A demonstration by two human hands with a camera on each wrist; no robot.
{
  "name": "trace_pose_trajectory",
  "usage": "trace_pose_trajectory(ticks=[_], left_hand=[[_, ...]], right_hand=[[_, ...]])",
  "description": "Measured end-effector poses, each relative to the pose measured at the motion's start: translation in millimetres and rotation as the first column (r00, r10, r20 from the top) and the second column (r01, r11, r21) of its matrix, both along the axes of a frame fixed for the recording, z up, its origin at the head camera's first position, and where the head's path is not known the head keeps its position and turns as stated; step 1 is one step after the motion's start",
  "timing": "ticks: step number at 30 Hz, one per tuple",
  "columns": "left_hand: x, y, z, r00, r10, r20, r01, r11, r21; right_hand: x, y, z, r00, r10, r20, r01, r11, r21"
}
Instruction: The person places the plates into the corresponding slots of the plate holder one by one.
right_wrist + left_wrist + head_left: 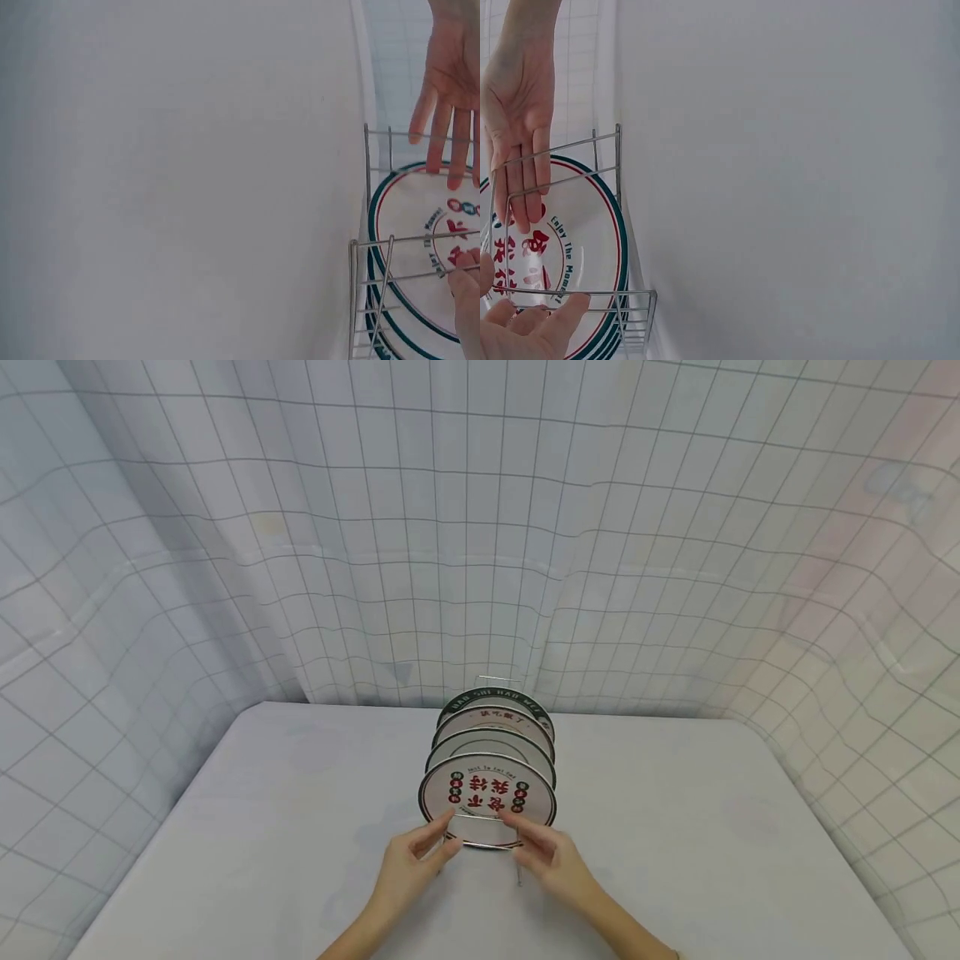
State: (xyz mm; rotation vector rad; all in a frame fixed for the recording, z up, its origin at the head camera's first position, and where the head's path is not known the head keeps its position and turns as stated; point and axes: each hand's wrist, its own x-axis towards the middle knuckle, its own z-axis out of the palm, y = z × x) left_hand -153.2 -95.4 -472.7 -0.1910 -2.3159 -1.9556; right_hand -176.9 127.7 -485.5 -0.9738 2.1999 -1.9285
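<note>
A metal wire rack [618, 165] holds several round plates upright, one behind another. The front plate [487, 785] is white with a dark rim and red and green printed characters. At the rack's front left corner, my left hand [416, 847] has its thumb and forefinger apart, fingertips right at the wire. My right hand [547, 856] mirrors it at the front right corner. In the left wrist view, the right hand [521, 112] shows long straight fingers overlapping the wires. The left hand [450, 82] looks likewise extended in the right wrist view.
The rack stands on a white table [300, 810] toward its back edge. A white curtain with a dark grid [450, 527] hangs behind and along both sides.
</note>
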Motion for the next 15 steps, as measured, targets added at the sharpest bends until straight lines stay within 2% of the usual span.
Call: trace_pose_trajectory(ticks=[6, 11, 15], left_hand=[[9.5, 12.0, 0.7, 1.0, 0.004, 0.025, -0.005, 1.0, 0.021], [9.9, 13.3, -0.1, 1.0, -0.005, -0.005, 0.005, 1.0, 0.021], [8.1, 7.9, -0.3, 1.0, -0.012, -0.003, 0.012, 1.0, 0.019]], right_hand=[[-4.8, 18.3, 4.9, 0.994, 0.1, -0.039, -0.099, 0.995, 0.008], [-6.3, 20.6, 5.4, 0.994, 0.103, -0.023, -0.103, 0.995, 0.002], [-4.5, 15.6, 4.6, 0.996, 0.088, -0.012, -0.088, 0.996, -0.027]])
